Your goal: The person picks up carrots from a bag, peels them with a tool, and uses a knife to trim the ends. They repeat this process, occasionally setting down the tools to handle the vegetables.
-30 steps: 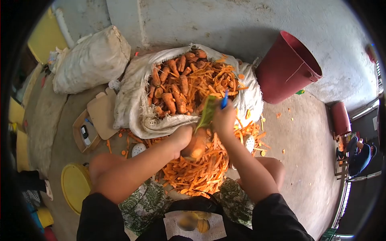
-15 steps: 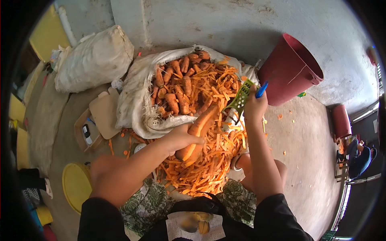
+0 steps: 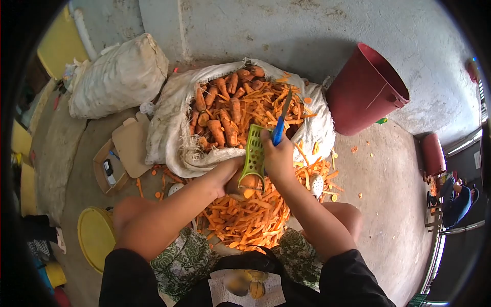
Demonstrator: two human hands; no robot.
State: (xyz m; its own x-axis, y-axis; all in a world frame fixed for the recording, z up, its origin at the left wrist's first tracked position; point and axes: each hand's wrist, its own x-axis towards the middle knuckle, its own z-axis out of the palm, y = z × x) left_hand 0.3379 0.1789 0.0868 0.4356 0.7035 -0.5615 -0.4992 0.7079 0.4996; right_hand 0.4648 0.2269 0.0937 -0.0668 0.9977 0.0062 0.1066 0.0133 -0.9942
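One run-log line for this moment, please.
left hand: holding carrot | right hand: green peeler, blue-handled knife | peeler: over carrot | below: heap of peelings | ahead: open sack

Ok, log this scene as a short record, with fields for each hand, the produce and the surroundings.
Left hand: grips a carrot
Right hand: holds a green peeler and a blue-handled knife, blade pointing away from the wearer
Peeler position: lower end over the carrot
Open sack: carrots and peelings inside
Floor in front: heap of peelings
Beyond, right: maroon bucket
Beyond, left: bulging pale sack
Left side: open cardboard box
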